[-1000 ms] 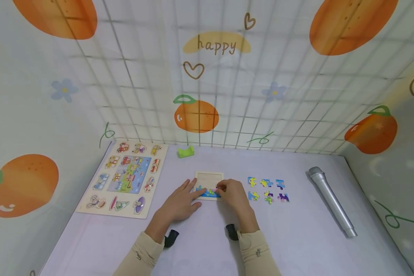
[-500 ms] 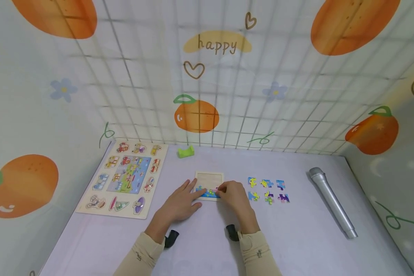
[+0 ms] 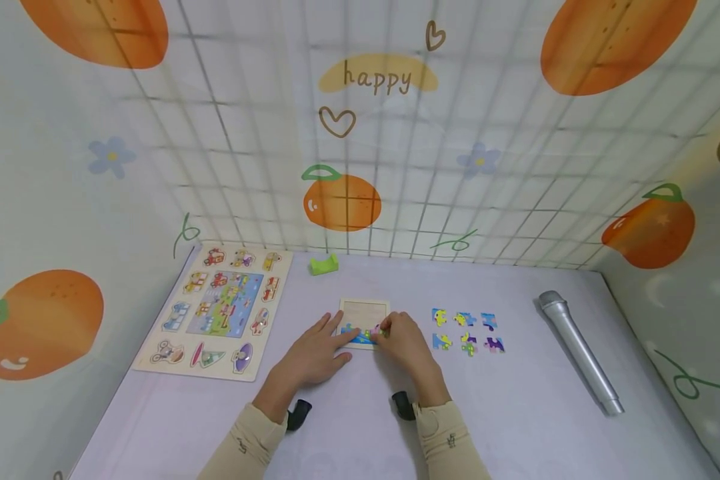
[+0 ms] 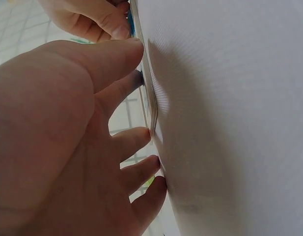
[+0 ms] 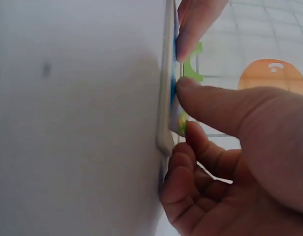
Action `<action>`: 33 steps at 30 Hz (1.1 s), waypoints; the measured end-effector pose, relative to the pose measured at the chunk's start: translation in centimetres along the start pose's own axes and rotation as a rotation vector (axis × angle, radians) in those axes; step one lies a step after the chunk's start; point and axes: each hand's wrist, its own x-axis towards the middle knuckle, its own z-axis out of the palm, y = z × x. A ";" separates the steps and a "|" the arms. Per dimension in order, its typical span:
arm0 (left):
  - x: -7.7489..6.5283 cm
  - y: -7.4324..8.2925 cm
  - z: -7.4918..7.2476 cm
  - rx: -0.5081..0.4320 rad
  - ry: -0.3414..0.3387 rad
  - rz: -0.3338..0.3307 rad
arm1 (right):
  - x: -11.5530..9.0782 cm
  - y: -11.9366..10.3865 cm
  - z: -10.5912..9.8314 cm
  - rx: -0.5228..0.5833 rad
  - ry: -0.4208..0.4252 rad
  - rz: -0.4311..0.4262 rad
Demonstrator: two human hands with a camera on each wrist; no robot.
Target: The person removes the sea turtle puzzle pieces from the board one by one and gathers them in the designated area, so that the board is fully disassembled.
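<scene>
A small wooden puzzle tray lies at the middle of the table, with blue and green jigsaw pieces along its near edge. My left hand has its fingers spread, the index finger on the laid pieces and other fingertips around the tray's left edge. At the tray's near right corner my right hand pinches a jigsaw piece between thumb and index finger; the piece tilts over the tray rim in the right wrist view. The fingers hide most of that piece. Several loose jigsaw pieces lie in two rows to the right.
A large wooden vehicle puzzle board occupies the table's left side. Behind the tray is a green curved block. A silver microphone lies far right. Printed fabric and a wire grid stand at the back.
My right hand's fingers have shifted slightly at the tray's near right corner, with the pinched jigsaw piece turning a little. My left hand stays in place.
</scene>
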 end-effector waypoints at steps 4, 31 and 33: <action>0.1 -0.1 0.2 0.018 0.004 0.009 | -0.2 0.2 -0.3 0.024 0.008 -0.017; 0.1 0.0 0.0 0.010 0.012 0.000 | -1.5 3.0 -3.4 0.210 0.061 0.093; 0.1 0.0 0.1 -0.001 0.011 0.000 | -1.9 3.5 -4.1 0.202 0.067 0.108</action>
